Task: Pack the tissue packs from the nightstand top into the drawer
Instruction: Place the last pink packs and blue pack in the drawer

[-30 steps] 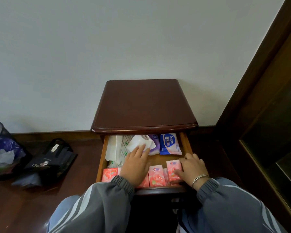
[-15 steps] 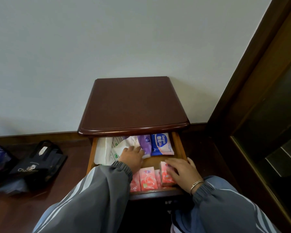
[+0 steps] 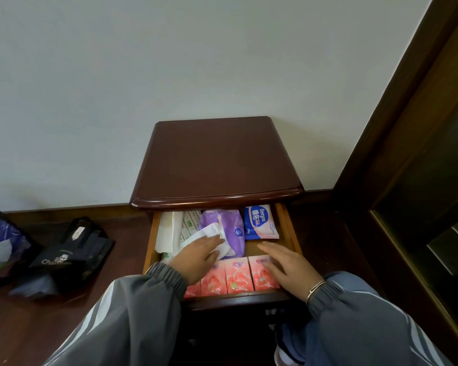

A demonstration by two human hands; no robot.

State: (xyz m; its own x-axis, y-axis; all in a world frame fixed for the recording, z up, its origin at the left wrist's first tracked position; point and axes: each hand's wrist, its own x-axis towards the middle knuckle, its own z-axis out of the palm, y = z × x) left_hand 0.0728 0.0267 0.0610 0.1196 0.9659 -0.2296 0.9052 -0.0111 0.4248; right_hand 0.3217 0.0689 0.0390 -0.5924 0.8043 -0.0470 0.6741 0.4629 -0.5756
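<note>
Tissue packs (image 3: 234, 277) seemed light and squashy, best pinched across their sides. Left hand (image 3: 198, 257) and right hand (image 3: 286, 265) lay flat, fingers (image 3: 271, 250) straight.

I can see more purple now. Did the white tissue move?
Yes. The white tissue under the left hand slid toward the drawer front, uncovering the purple pack.

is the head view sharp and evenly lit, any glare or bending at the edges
Head view: dim, soft light with no hard shadows; a thin sheen runs along the nightstand front edge; wide-angle bending tilts the door frame inward; focus is fair, since the print on the blue pack is readable.
</note>
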